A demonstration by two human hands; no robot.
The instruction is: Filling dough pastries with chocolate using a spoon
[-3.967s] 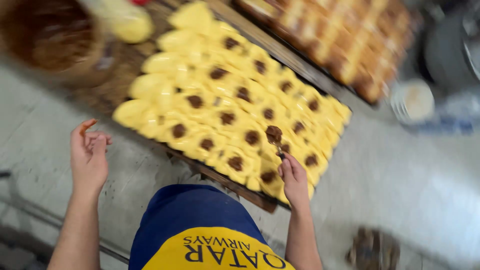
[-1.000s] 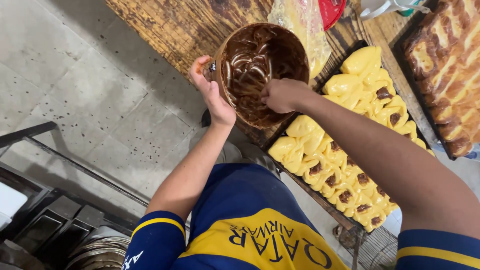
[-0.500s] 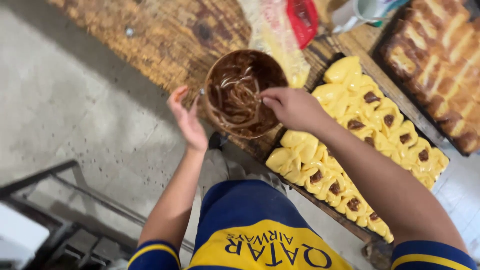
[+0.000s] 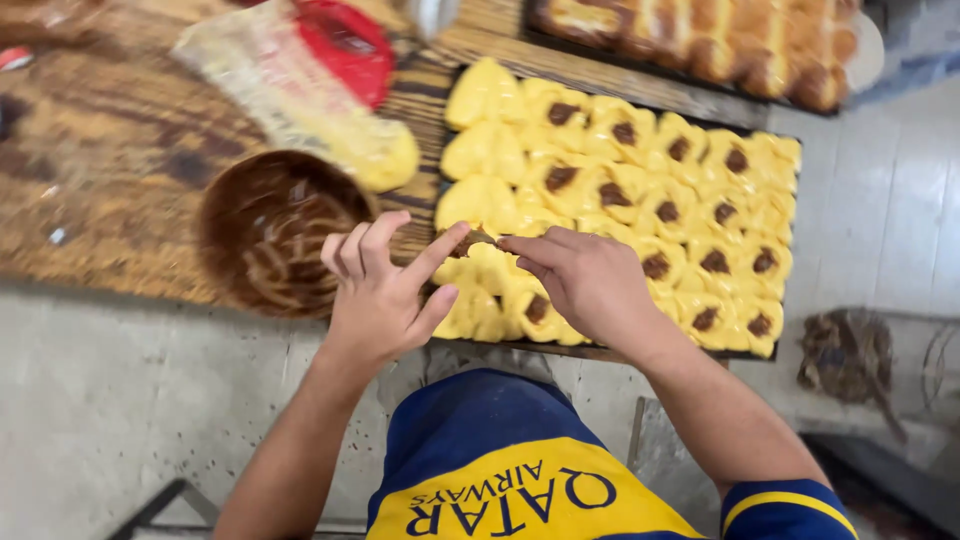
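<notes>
A dark tray [image 4: 610,352] on the wooden table [image 4: 110,170] carries rows of yellow dough pieces [image 4: 690,190], most with a brown dab of filling in the middle. My left hand [image 4: 385,290] and my right hand [image 4: 585,280] meet over the tray's near left corner. Between their fingertips they pinch a small brown lump of filling [image 4: 475,238]. A round bowl [image 4: 275,230] smeared with brown filling stands just left of my left hand.
A clear plastic bag [image 4: 300,90] with red print and yellow dough lies behind the bowl. A tray of baked golden buns [image 4: 700,40] sits at the far edge. Grey tiled floor lies to the right, with a brown clump [image 4: 845,355] on it.
Both hands have left the bowl and moved right over the tray's near corner. They now hold a lump of filling between them. The view has shifted right.
</notes>
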